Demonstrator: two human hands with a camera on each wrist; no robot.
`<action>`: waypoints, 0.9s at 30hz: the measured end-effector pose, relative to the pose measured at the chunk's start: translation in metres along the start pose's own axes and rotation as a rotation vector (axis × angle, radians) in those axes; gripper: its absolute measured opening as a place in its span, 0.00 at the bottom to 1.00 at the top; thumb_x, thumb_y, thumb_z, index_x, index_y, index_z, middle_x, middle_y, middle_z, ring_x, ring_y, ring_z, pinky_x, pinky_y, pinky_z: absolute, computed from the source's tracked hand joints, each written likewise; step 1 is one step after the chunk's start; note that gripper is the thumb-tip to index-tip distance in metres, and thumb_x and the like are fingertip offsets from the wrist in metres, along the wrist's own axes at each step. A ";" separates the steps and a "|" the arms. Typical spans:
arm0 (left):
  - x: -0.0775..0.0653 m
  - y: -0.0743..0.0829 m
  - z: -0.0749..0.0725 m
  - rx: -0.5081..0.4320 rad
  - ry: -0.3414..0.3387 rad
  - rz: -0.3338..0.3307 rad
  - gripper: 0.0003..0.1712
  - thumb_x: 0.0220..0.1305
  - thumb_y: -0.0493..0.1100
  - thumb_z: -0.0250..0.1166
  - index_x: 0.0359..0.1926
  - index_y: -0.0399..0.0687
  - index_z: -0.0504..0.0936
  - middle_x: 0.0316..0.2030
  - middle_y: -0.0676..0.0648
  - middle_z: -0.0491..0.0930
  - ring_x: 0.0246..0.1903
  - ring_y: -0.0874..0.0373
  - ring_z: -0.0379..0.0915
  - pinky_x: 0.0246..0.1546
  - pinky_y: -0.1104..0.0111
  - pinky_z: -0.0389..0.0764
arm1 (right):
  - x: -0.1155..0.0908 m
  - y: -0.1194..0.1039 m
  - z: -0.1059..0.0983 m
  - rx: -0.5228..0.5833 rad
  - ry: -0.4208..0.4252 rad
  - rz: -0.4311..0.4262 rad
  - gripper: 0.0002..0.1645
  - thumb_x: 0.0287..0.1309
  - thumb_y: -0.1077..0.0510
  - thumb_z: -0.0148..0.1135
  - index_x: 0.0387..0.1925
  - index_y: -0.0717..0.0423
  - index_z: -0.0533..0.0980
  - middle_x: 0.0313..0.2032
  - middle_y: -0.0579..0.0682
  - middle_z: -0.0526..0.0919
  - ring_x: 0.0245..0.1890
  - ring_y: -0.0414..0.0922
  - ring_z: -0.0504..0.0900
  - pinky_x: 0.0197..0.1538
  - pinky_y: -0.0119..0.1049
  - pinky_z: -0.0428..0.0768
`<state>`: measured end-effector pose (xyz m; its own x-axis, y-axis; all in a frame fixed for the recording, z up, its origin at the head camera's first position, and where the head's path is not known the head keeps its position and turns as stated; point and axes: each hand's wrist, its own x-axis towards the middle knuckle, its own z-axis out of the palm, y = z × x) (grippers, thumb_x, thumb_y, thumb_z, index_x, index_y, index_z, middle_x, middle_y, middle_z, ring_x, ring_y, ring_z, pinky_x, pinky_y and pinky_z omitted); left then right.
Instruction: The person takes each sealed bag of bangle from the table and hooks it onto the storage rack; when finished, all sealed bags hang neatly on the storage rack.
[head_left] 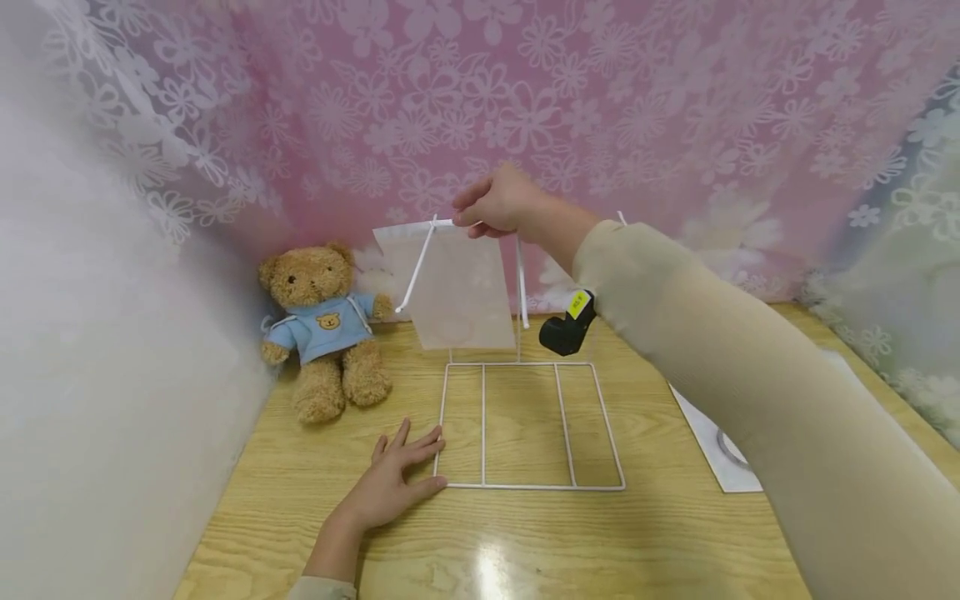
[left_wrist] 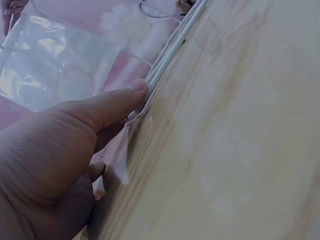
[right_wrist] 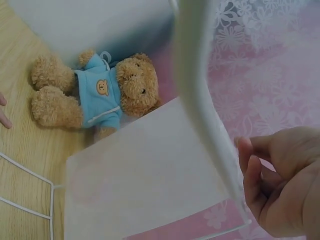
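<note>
A white wire rack stands on the table, with two arms sloping forward from its upper part. Against it hangs a translucent plastic bag, also seen in the right wrist view. My right hand is raised at the top bar, its curled fingers and thumb pinching along the bag's upper edge; the exact contact is partly hidden. Low on the left, my left hand lies with fingers spread, thumb and index finger touching the rack's near left corner. In the left wrist view that thumb rests along the white wire.
A teddy bear in a blue hoodie sits left of the rack. Behind the right forearm are a black device with a yellow label and a white board at the right. Floral curtain and white wall bound the wooden table.
</note>
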<state>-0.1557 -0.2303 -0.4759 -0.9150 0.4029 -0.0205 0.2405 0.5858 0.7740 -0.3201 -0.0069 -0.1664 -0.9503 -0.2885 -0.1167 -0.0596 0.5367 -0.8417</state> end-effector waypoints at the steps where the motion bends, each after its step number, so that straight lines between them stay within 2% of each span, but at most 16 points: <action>1: 0.000 0.000 0.000 0.007 0.003 -0.003 0.36 0.65 0.56 0.67 0.70 0.46 0.72 0.75 0.53 0.59 0.79 0.40 0.25 0.72 0.38 0.21 | -0.001 0.000 -0.001 0.006 -0.005 -0.005 0.22 0.64 0.59 0.67 0.59 0.54 0.80 0.55 0.52 0.83 0.21 0.33 0.80 0.29 0.22 0.76; 6: 0.000 0.002 0.001 0.022 0.003 -0.006 0.36 0.65 0.56 0.67 0.70 0.47 0.72 0.75 0.53 0.59 0.79 0.41 0.25 0.72 0.38 0.22 | -0.009 -0.004 -0.007 0.008 -0.060 -0.022 0.24 0.61 0.50 0.70 0.59 0.45 0.81 0.56 0.46 0.84 0.25 0.34 0.83 0.32 0.24 0.79; 12: 0.000 0.002 0.001 0.013 0.001 -0.003 0.37 0.65 0.56 0.68 0.70 0.48 0.72 0.75 0.53 0.59 0.79 0.41 0.26 0.72 0.37 0.22 | -0.026 -0.009 -0.012 -0.027 -0.131 -0.059 0.24 0.60 0.48 0.71 0.58 0.43 0.82 0.60 0.43 0.81 0.28 0.36 0.86 0.33 0.25 0.79; 15: 0.001 0.000 0.000 0.015 0.002 -0.003 0.37 0.65 0.57 0.68 0.70 0.48 0.72 0.75 0.54 0.59 0.79 0.41 0.26 0.72 0.37 0.22 | -0.037 -0.011 -0.017 -0.072 -0.159 -0.077 0.24 0.59 0.45 0.71 0.57 0.41 0.82 0.63 0.42 0.79 0.32 0.38 0.87 0.29 0.25 0.75; 20: 0.002 -0.002 0.001 0.014 0.002 -0.007 0.37 0.64 0.57 0.68 0.70 0.50 0.72 0.75 0.54 0.59 0.79 0.42 0.26 0.72 0.37 0.21 | -0.062 -0.014 -0.027 -0.143 -0.193 -0.058 0.25 0.57 0.41 0.72 0.57 0.36 0.82 0.62 0.39 0.79 0.36 0.41 0.88 0.28 0.26 0.68; 27: 0.002 -0.001 0.003 -0.007 0.003 -0.016 0.38 0.64 0.57 0.68 0.70 0.49 0.71 0.75 0.54 0.60 0.79 0.42 0.26 0.72 0.37 0.20 | -0.104 -0.013 -0.044 -0.147 -0.199 -0.060 0.24 0.57 0.41 0.72 0.56 0.35 0.82 0.57 0.37 0.82 0.36 0.43 0.86 0.32 0.30 0.69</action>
<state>-0.1564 -0.2278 -0.4788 -0.9197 0.3914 -0.0317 0.2231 0.5873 0.7780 -0.2341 0.0511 -0.1197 -0.8655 -0.4664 -0.1824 -0.1722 0.6192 -0.7661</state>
